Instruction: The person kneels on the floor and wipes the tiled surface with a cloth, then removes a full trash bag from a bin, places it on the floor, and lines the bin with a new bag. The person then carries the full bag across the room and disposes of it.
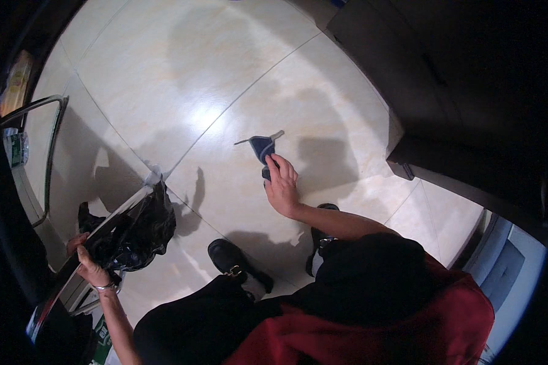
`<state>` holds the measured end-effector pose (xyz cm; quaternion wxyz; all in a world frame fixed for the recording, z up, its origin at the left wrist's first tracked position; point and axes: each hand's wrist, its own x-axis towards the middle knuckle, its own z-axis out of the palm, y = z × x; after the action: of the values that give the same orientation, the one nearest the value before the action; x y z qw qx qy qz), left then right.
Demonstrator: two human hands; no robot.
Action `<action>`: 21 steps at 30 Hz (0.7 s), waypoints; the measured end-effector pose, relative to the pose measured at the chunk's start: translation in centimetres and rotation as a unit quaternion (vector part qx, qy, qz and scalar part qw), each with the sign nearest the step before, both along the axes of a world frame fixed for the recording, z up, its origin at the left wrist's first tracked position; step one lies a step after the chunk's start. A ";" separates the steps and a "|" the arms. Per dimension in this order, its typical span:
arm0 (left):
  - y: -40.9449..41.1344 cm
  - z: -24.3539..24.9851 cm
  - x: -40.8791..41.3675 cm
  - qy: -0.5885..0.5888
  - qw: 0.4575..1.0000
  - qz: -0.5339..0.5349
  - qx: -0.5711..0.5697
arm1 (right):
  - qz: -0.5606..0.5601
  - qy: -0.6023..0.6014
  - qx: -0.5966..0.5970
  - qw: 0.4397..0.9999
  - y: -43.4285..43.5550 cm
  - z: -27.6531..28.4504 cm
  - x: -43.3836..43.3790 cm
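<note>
My right hand (283,185) pinches a small dark blue cloth item (261,147) with grey trim and thin strap-like ends. Part of it is hidden behind my fingers, and I cannot tell whether it touches the floor. To the left, my left hand (92,267) grips the glossy edge (121,211) of a dark piece of furniture, probably a table. A crumpled black plastic bag (157,228) hangs beside that edge, near my left fingers. A metal bangle circles my left wrist.
Pale floor tiles (219,59) spread beneath me, with my black buckled shoes (230,258) on them. Dark furniture (438,91) stands at the right, by a blue padded seat (502,269). A bent metal frame (52,150) and packages (16,148) are at the left.
</note>
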<state>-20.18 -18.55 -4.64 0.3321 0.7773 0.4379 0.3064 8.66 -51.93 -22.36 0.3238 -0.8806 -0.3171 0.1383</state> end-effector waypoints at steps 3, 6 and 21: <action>0.4 0.0 -0.6 -0.002 1.000 0.012 -0.024 | 0.021 0.043 0.090 0.995 1.1 -0.1 1.8; -0.8 0.9 1.4 0.010 1.000 -0.003 -0.009 | -0.008 0.072 0.167 0.983 0.0 0.3 5.0; -0.4 0.4 0.4 0.005 1.000 0.001 -0.008 | 0.352 0.054 0.042 0.934 0.9 -0.2 6.4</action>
<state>-19.77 -18.95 -4.20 0.3361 0.7755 0.4429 0.2992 15.07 -51.01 -22.60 0.3075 -0.6897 -0.5940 0.2773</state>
